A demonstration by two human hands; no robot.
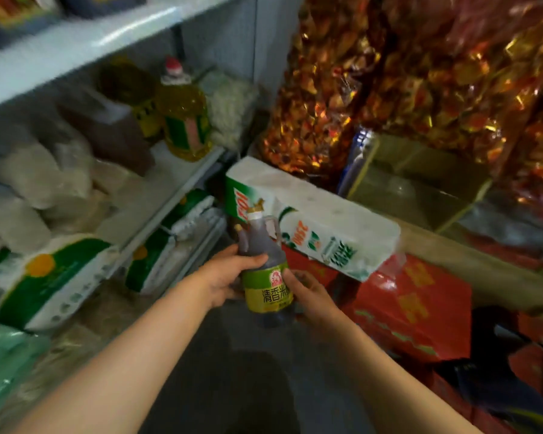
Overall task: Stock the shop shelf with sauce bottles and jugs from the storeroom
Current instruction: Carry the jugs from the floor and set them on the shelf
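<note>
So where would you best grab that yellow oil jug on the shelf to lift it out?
Probably by the neck just below its red cap, coming from the front right. The oil jug stands upright at the open shelf edge, while another jug crowds its left side. Any handle is too blurred to see.

The dark sauce bottle with the yellow-green paper label (265, 264), centre of the frame, carries black characters reading 清香米, the rest hidden by a hand. The white and green plastic-wrapped pack (314, 220), just right of centre, shows orange digits "3500", seen rotated. Yellow characters on the red cardboard cartons (414, 305), lower right, are too blurred to read.
</note>
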